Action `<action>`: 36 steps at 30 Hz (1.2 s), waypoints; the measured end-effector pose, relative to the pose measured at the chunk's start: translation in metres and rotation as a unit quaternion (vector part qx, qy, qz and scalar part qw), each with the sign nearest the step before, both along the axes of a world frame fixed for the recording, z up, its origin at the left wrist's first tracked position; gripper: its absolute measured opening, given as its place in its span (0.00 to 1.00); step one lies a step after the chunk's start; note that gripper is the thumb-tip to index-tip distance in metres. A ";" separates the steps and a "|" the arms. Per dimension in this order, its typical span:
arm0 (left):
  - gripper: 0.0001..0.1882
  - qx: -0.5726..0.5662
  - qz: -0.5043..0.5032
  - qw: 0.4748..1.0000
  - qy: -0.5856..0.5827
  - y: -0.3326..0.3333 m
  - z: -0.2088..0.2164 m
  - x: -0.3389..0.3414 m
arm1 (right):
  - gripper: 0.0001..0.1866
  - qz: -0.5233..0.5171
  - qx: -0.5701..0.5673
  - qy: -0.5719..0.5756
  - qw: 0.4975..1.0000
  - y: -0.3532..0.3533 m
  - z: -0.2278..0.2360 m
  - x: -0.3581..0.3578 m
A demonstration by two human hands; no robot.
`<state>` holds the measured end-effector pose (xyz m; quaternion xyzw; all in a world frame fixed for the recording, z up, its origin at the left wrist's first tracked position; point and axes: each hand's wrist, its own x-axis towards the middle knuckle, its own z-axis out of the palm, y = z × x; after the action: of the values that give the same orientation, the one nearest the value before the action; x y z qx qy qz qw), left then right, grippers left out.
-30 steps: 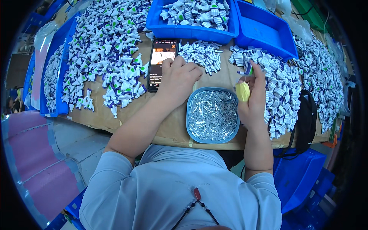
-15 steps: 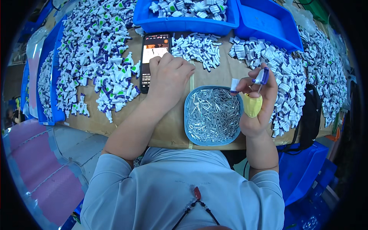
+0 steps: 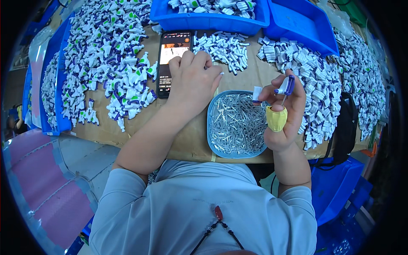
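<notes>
The left grip [image 3: 192,81] arches palm down, and the right grip [image 3: 293,112] curls its fingers toward the thumb.

The pale grey-blue shirt [image 3: 182,191] has short, loose sleeves [image 3: 119,191] and faint small markings [image 3: 231,201] across its chest. A dark cord [image 3: 199,244], strung with beads [image 3: 208,232], carries a red pendant [image 3: 218,212]. A yellow wrap [image 3: 276,121] sheathes the right thumb [image 3: 278,108] below its tip.

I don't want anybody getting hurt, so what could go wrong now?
The thin pin in the right hand might poke the thumb's bare tip, which shows above its yellow cover. The white piece at the fingertips could drop into the tub. The lit phone by the left hand may distract.
</notes>
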<state>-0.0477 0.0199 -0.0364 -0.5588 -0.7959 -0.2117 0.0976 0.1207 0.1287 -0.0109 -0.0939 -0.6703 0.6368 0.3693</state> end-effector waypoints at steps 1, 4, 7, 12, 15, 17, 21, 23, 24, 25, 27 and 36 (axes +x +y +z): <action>0.06 0.024 -0.004 1.000 -0.015 0.001 0.000 0.000 | 0.32 0.000 0.001 0.001 1.000 0.000 0.000 0.000; 0.05 0.070 -0.012 0.996 -0.054 0.003 0.003 0.001 | 0.32 -0.002 0.006 0.002 1.000 0.001 -0.001 0.000; 0.06 0.113 -0.036 0.989 -0.092 0.004 0.003 -0.001 | 0.33 0.027 0.011 0.019 0.999 0.001 0.001 0.001; 0.08 0.193 -0.134 0.947 -0.219 0.001 0.007 0.004 | 0.35 0.080 0.001 0.050 0.996 -0.001 -0.002 0.002; 0.08 0.200 -0.153 0.696 -0.673 -0.009 0.021 0.026 | 0.35 0.137 0.003 0.066 0.988 -0.001 -0.006 0.004; 0.10 0.108 -0.138 0.487 -0.856 -0.013 0.021 0.027 | 0.34 0.149 0.044 0.084 0.984 0.000 -0.010 0.002; 0.13 0.118 -0.111 0.430 -0.888 -0.014 0.017 0.024 | 0.35 0.156 0.029 0.025 0.987 -0.002 -0.009 0.003; 0.13 0.102 -0.100 0.447 -0.883 -0.012 0.019 0.022 | 0.34 0.116 0.084 -0.001 0.990 0.001 -0.005 0.003; 0.13 0.104 -0.100 0.480 -0.866 -0.011 0.021 0.022 | 0.34 0.115 0.084 -0.002 0.990 0.002 -0.002 0.002; 0.13 0.106 -0.097 0.511 -0.848 -0.013 0.021 0.024 | 0.31 0.090 0.116 -0.084 0.986 0.003 0.003 0.003; 0.13 0.110 -0.105 0.544 -0.825 -0.014 0.018 0.026 | 0.29 0.067 0.145 -0.166 0.973 0.002 0.007 0.002; 0.14 0.078 -0.103 0.630 -0.765 -0.014 0.022 0.028 | 0.19 0.078 0.100 -0.225 0.966 -0.002 0.008 -0.002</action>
<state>-0.0200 0.0061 -0.0149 -0.2647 -0.5022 -0.6332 -0.5260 0.1189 0.1263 -0.0033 -0.1449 -0.8019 0.5553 0.1659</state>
